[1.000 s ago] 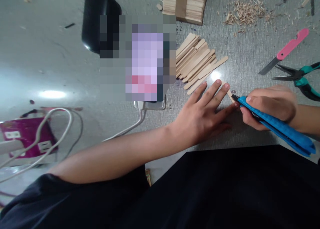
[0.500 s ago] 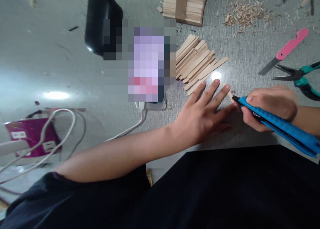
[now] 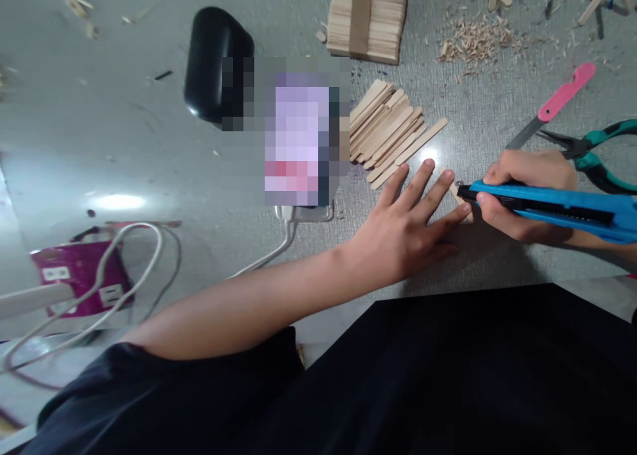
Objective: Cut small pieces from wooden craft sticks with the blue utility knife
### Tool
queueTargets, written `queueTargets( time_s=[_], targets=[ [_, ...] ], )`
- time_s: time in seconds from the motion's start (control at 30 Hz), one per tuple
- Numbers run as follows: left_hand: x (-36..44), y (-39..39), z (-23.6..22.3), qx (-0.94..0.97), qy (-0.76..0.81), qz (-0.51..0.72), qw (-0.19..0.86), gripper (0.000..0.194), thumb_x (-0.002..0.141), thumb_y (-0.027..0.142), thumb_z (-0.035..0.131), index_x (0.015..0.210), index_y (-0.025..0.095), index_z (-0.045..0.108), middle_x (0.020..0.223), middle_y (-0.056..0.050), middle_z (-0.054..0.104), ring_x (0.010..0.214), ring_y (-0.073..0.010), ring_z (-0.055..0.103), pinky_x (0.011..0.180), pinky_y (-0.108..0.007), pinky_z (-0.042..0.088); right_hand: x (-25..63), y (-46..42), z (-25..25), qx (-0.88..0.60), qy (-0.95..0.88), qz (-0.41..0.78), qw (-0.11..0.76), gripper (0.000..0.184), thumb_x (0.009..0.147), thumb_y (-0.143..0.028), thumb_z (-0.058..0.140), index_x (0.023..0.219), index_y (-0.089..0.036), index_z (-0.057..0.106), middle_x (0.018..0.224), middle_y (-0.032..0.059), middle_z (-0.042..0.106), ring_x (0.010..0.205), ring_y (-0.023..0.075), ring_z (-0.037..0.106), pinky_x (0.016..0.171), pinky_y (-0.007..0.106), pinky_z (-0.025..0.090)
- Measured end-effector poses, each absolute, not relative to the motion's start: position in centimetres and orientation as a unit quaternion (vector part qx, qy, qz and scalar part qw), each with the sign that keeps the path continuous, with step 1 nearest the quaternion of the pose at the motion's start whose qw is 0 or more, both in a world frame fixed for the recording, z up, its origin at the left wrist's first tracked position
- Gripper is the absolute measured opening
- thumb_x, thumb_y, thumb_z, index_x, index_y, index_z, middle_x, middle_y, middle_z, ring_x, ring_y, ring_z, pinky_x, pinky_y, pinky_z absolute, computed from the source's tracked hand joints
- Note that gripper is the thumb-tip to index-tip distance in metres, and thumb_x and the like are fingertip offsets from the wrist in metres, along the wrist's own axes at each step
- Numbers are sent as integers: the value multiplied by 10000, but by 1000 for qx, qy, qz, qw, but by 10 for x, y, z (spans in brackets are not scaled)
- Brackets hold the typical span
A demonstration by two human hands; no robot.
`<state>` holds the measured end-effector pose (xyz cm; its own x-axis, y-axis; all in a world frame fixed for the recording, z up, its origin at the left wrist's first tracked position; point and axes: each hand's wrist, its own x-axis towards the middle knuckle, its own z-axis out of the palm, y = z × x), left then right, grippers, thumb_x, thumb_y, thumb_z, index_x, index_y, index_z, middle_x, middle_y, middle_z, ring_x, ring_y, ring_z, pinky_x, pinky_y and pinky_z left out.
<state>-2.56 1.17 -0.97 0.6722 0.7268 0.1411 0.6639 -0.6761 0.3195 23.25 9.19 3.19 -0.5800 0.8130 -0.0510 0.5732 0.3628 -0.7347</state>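
Note:
My left hand [image 3: 411, 223] lies with spread fingers on the grey table, its fingertips on a small wooden craft stick [image 3: 456, 193] that is partly hidden under them. My right hand [image 3: 530, 190] is wrapped round a blue utility knife [image 3: 567, 211]. The knife's black tip end sits at the stick, close beside my left fingertips; the blade itself is hard to make out. A fanned pile of craft sticks [image 3: 391, 127] lies just beyond my left fingers.
Beyond my right hand lie a pink-handled folding knife [image 3: 567, 91] and green-black needle-nose pliers [image 3: 580, 148]. Farther back are a banded craft-stick bundle [image 3: 385, 20] and wood shavings [image 3: 480, 38]. A blurred-out phone [image 3: 298, 136], a black case [image 3: 213, 64] and a purple power socket [image 3: 84, 276] are leftward.
My right hand has turned the utility knife, so its rear end has swung up and away from my body. My left hand stays on the stick. The whole view has shifted slightly.

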Motion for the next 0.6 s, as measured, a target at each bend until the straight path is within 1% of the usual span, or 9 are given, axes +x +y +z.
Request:
queueTargets(
  time_s=[0.03,0.1,0.2,0.3,0.33,0.37,0.4,0.5,0.6],
  targets=[
    [-25,12,-10,907,383,128,120,661,1028,486,762,1621,259,577,1744,-245,456,1666,-528,346,1283,-772,356,232,92,31,-425,-815,347,188,247,815,-320,754,754,-291,517,680,-17,633,592,201,551,597,402,480],
    [-25,12,-9,908,383,127,115,654,1030,489,757,1612,246,584,1735,-256,463,1659,-534,355,1276,-773,364,232,94,30,-429,-803,348,224,263,829,-298,761,749,-282,511,653,-34,622,560,176,532,556,367,449],
    [-25,12,-9,908,383,128,112,667,1026,491,761,1613,230,580,1736,-263,460,1654,-544,359,1275,-774,362,232,98,30,-438,-773,404,216,252,881,-298,794,771,-275,568,659,-42,667,556,156,585,527,331,452],
    [-26,12,-11,909,379,129,116,669,1028,484,759,1620,238,567,1754,-255,438,1669,-529,338,1284,-765,354,232,104,36,-445,-730,480,195,225,892,-283,824,788,-266,625,686,-25,730,566,156,657,512,311,492],
    [-27,12,-11,909,378,131,115,664,1029,485,758,1617,244,567,1758,-249,434,1672,-523,335,1287,-759,355,232,105,38,-448,-711,510,182,196,912,-270,810,810,-266,643,704,-26,749,582,155,682,534,306,522],
    [-27,12,-13,909,378,134,114,658,1029,492,756,1611,247,571,1757,-244,438,1673,-520,336,1289,-754,357,231,106,40,-444,-701,527,186,178,917,-258,805,819,-265,657,700,-31,753,579,150,688,534,298,527],
    [-28,13,-14,909,376,139,113,648,1029,499,755,1600,247,580,1751,-241,449,1671,-517,341,1291,-751,356,231,107,41,-430,-700,533,204,194,899,-259,826,798,-262,660,652,-41,732,538,139,664,498,283,498],
    [-30,15,-17,906,369,166,122,588,1045,480,738,1567,244,604,1736,-236,475,1665,-481,379,1310,-741,343,230,107,43,-453,-694,526,191,193,862,-227,872,807,-239,687,649,-25,742,548,144,683,507,277,508],
    [-33,18,-17,892,349,238,161,533,1068,387,696,1572,255,582,1775,-217,424,1689,-420,361,1312,-679,406,230,105,41,-459,-673,536,221,252,813,-254,930,833,-237,680,677,-13,765,546,167,707,497,287,519]
  ],
)
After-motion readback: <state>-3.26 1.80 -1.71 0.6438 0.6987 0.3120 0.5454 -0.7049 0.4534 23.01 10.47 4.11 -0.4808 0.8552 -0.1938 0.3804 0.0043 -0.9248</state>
